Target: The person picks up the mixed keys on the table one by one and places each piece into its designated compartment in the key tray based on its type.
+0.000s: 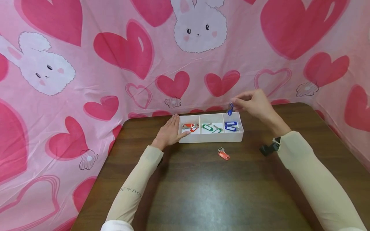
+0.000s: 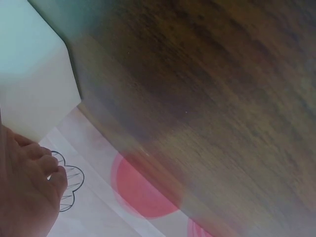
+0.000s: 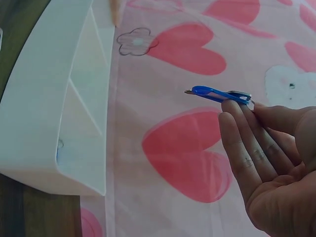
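My right hand (image 1: 254, 104) pinches a blue key tag (image 1: 230, 109) between thumb and fingers, just above the right compartment of a white divided box (image 1: 211, 138). In the right wrist view the blue tag (image 3: 217, 94) hangs out from the fingertips, with a metal ring at its end. My left hand (image 1: 169, 131) rests against the box's left end, fingers straight, thumb along the front. Inside the box, red key tags (image 1: 189, 126) lie in the left compartment, green key tags (image 1: 207, 127) in the middle, and blue key tags (image 1: 231, 128) on the right.
An orange-red key tag (image 1: 224, 155) lies on the brown wooden table (image 1: 196, 192) in front of the box. A pink cloth (image 1: 115, 64) with hearts and rabbits hangs right behind the table's far edge. A black device (image 1: 270, 148) is strapped at the right wrist.
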{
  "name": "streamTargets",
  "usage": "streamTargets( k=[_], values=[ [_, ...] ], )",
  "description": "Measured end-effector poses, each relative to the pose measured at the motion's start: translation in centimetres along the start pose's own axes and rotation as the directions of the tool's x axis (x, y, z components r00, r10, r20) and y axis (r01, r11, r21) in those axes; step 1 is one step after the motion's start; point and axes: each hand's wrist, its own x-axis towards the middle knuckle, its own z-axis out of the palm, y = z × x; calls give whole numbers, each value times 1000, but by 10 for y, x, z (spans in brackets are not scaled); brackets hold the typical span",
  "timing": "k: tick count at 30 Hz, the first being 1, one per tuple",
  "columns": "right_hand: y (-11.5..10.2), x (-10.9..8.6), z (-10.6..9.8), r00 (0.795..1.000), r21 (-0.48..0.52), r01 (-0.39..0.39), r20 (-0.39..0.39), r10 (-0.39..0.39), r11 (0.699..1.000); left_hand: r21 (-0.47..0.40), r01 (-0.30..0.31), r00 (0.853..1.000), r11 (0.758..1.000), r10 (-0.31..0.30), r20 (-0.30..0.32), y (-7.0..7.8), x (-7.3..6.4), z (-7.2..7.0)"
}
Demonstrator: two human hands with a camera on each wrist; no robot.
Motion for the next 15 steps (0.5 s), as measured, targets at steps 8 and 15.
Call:
streamTargets(
  k=[8, 15],
  values=[
    [9, 20, 1, 998, -37, -35, 60, 37, 999, 0, 4, 1000, 1000, -4, -7, 1, 0, 0],
    [11, 37, 3, 989, -61, -60, 134, 68, 996, 0, 5, 1000, 1000, -5, -16, 1, -1, 0]
  ],
)
